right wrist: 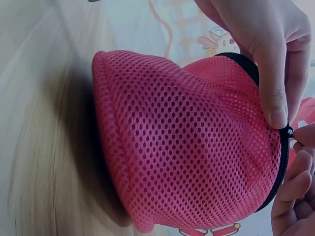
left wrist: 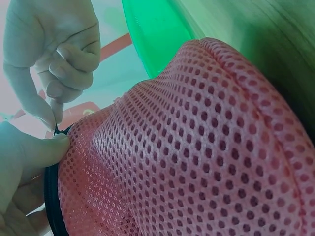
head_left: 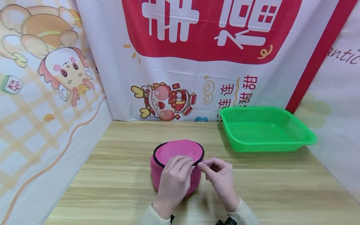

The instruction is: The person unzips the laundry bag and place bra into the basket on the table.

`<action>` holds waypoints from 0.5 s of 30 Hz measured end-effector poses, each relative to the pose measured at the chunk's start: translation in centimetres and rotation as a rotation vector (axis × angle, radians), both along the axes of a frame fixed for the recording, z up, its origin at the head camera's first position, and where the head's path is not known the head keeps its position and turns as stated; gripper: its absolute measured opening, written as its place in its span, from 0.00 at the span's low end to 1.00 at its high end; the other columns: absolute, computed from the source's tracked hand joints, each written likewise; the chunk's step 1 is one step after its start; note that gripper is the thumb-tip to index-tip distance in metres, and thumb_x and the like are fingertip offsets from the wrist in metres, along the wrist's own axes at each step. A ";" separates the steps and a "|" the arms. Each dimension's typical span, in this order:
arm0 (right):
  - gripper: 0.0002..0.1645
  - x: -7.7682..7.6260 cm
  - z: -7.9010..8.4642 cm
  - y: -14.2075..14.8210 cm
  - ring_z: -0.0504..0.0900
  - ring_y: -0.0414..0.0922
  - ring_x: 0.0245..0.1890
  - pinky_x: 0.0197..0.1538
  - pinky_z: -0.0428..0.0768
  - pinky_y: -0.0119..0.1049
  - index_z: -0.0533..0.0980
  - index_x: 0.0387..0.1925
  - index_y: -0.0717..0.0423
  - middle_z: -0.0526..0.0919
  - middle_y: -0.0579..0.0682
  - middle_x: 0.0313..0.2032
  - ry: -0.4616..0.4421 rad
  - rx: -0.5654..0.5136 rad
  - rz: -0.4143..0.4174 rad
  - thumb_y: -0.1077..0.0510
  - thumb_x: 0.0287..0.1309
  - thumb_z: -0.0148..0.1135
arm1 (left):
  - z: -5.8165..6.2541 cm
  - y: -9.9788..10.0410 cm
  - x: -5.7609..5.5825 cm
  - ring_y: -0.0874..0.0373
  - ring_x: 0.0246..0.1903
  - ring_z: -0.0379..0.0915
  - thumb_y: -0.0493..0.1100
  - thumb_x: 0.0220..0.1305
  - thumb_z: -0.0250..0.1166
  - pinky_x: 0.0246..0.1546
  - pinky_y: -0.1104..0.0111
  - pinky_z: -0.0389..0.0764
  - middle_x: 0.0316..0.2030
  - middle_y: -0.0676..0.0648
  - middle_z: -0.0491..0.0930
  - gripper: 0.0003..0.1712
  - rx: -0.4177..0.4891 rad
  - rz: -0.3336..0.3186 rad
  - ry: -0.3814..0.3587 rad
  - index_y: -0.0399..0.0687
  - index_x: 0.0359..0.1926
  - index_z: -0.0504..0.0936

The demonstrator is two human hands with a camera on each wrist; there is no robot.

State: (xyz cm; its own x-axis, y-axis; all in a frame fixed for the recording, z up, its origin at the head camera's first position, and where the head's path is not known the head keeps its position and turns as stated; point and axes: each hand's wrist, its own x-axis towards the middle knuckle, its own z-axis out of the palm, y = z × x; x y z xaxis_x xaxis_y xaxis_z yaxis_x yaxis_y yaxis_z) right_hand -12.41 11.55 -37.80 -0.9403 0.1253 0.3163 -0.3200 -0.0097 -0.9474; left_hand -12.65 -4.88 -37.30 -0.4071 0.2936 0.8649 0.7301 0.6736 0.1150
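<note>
A round pink mesh laundry bag (head_left: 157, 178) stands upright on the wooden table, its lid edged with a black zipper (right wrist: 284, 157). My left hand (head_left: 175, 179) grips the zippered rim at the near side; in the left wrist view its thumb (left wrist: 42, 152) lies against the black edge. Just to the right, my right hand (head_left: 220, 176) pinches the small zipper pull (right wrist: 290, 132) between thumb and forefinger, its other fingers curled in. The mesh side is creased below the rim in the right wrist view. What lies inside the bag is hidden.
A green plastic basket (head_left: 233, 145) with perforated walls stands at the back right of the wooden table (head_left: 118, 175). Printed cloth (head_left: 118, 78) hangs behind the table, and more covers the left and right sides.
</note>
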 end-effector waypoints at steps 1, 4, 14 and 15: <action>0.06 0.0 0.0 0.0 0.70 0.40 0.15 0.16 0.68 0.27 0.84 0.28 0.63 0.79 0.52 0.21 -0.006 0.003 -0.005 0.63 0.53 0.74 | 0.0 0.0 0.0 0.51 0.44 0.79 0.34 0.57 0.70 0.54 0.58 0.77 0.39 0.45 0.85 0.10 0.000 0.000 0.001 0.38 0.41 0.86; 0.06 0.1 0.1 -0.2 0.71 0.40 0.15 0.17 0.69 0.28 0.84 0.28 0.63 0.79 0.51 0.20 -0.014 -0.002 -0.026 0.63 0.53 0.74 | 0.0 0.0 -0.1 0.51 0.44 0.79 0.34 0.56 0.71 0.53 0.58 0.78 0.39 0.46 0.85 0.10 0.001 0.003 0.006 0.38 0.41 0.87; 0.05 -0.1 0.4 -0.7 0.71 0.40 0.15 0.18 0.72 0.27 0.84 0.26 0.63 0.79 0.53 0.20 -0.017 -0.023 -0.074 0.64 0.51 0.75 | 0.7 -0.3 -0.1 0.52 0.42 0.79 0.33 0.55 0.71 0.53 0.55 0.78 0.38 0.47 0.85 0.08 0.023 0.042 0.000 0.40 0.38 0.88; 0.05 -0.1 0.4 -0.7 0.71 0.40 0.15 0.17 0.72 0.28 0.84 0.25 0.63 0.79 0.53 0.20 -0.016 -0.023 -0.077 0.65 0.50 0.75 | 0.8 -0.3 0.0 0.52 0.42 0.80 0.33 0.55 0.72 0.53 0.54 0.77 0.37 0.47 0.86 0.07 0.024 0.045 -0.003 0.41 0.37 0.88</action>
